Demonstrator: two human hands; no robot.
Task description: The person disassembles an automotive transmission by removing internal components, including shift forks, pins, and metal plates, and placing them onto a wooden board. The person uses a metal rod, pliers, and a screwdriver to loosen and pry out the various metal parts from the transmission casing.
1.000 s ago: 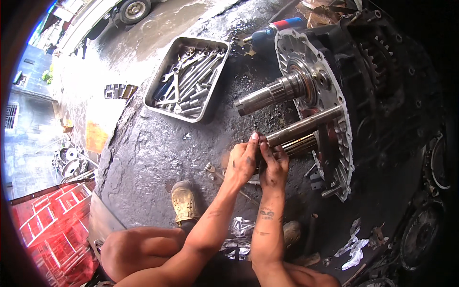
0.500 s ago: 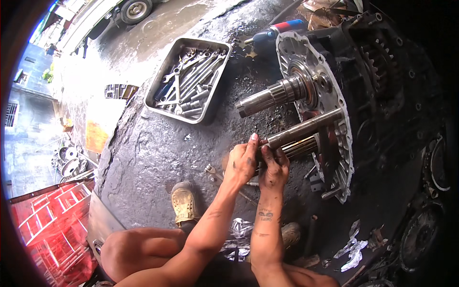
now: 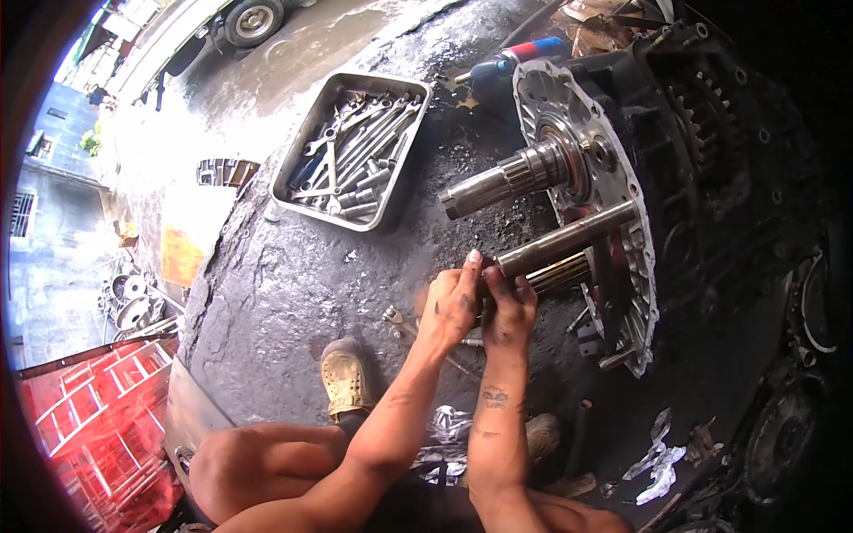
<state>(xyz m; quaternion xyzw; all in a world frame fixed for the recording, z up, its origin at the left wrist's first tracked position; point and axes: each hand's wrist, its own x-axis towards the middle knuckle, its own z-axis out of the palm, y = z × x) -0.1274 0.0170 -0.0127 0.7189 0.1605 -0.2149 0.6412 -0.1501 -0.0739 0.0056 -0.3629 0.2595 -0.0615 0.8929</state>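
One smooth, brownish-grey shaft (image 3: 573, 238) juts from the pale ribbed flange (image 3: 582, 111) of a dark gear housing (image 3: 742, 213), between a thicker splined shaft (image 3: 498, 184) above and a grooved shaft (image 3: 562, 274) below. Left hand (image 3: 451, 300) and right hand (image 3: 510, 311) meet at its free end, fingers curled in close and hiding the tip; whether they hold anything I cannot tell. Small lettering (image 3: 495, 399) marks the right forearm. Wrenches (image 3: 360, 147) fill a metal tray (image 3: 324, 216), near a blue-and-red tool (image 3: 499, 75).
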